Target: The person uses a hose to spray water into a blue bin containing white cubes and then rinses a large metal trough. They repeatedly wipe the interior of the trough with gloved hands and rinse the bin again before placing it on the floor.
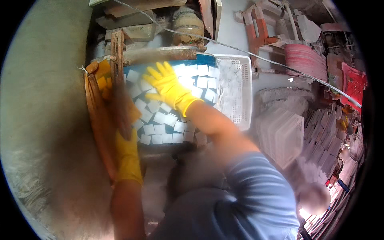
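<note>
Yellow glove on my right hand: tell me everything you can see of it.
The bright yellow, rubber-looking glove covers the right hand and ends in a creased cuff at the wrist, where the bare forearm begins. Its back faces the camera, palm down, fingers spread toward the upper left and thumb out leftward. It is over white, square, flat pieces on a blue surface; whether the palm presses on them is hidden.

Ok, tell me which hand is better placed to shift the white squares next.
Probably the right hand: it is spread over the white squares, while the left hand is beside the brown bar.
</note>
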Motion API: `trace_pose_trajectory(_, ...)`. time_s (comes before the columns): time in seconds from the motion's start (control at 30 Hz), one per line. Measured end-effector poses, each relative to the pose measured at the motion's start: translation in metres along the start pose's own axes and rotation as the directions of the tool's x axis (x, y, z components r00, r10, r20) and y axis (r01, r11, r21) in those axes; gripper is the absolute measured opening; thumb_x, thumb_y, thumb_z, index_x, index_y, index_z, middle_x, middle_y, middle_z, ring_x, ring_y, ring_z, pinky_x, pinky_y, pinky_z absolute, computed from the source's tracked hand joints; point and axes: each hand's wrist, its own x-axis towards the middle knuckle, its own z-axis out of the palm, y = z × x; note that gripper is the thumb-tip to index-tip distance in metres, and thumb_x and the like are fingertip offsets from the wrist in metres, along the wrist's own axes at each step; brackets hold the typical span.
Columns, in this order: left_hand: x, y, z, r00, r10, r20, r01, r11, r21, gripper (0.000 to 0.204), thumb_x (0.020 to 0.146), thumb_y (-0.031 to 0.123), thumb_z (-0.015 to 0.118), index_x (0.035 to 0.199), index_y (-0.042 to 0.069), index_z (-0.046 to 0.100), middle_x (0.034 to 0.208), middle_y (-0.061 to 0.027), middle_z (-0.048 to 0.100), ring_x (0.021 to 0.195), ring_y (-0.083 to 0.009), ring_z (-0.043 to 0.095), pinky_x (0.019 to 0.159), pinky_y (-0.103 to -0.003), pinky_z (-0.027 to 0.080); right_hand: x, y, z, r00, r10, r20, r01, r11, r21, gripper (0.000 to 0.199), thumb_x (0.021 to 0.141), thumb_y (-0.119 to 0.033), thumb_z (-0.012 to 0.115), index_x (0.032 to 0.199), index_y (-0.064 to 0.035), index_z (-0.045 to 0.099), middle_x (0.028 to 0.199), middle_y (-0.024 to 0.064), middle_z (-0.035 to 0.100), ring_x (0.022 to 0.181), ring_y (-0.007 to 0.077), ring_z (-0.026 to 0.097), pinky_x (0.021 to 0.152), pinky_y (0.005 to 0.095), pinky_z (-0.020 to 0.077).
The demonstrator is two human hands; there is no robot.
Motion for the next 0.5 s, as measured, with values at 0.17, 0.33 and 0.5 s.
trace_pose_trajectory(0.17, 0.006, 0.004, 0.002, 0.984, -0.154, 0.089, 0.135, 0.973, 0.188, 0.064, 0.086, 0.03, 0.082, 0.134, -0.005, 0.057, 0.126, -0.0228, 0.068, 0.112, -0.0341, 0.068, 0.092, -0.039, 0.055, -0.049, 0.039, -0.033, 0.998, 0.058, -0.022, -0.06, 0.995, -0.084, 0.063, 0.092, -0.051, 0.065, 0.146, -0.0197, 0.057, 0.156, 0.0133, 0.048, 0.148, 0.0423, 0.035, 0.125, 0.0583, 0.0136)
trace_pose_trajectory(0.33, 0.007, -0.013, 0.006, 0.995, -0.049, 0.09, 0.032, 0.983, 0.182, 0.063, 0.087, 0.03, 0.082, 0.134, -0.004, 0.058, 0.125, -0.022, 0.068, 0.112, -0.0332, 0.068, 0.092, -0.039, 0.055, -0.125, 0.104, -0.064, 0.986, 0.166, 0.009, -0.16, 0.967, -0.199, 0.057, 0.094, -0.046, 0.063, 0.145, -0.0211, 0.057, 0.154, 0.0126, 0.05, 0.144, 0.0407, 0.041, 0.121, 0.0601, 0.0233)
trace_pose_trajectory(0.5, 0.005, -0.008, 0.004, 0.988, -0.104, 0.114, 0.119, 0.984, -0.131, 0.064, 0.088, 0.031, 0.082, 0.135, -0.004, 0.057, 0.128, -0.0219, 0.067, 0.115, -0.0329, 0.067, 0.094, -0.04, 0.054, -0.207, 0.127, -0.088, 0.925, 0.379, -0.023, -0.373, 0.893, -0.253, 0.062, 0.092, -0.04, 0.068, 0.146, -0.0138, 0.054, 0.152, 0.0178, 0.05, 0.141, 0.0417, 0.044, 0.119, 0.0569, 0.028)
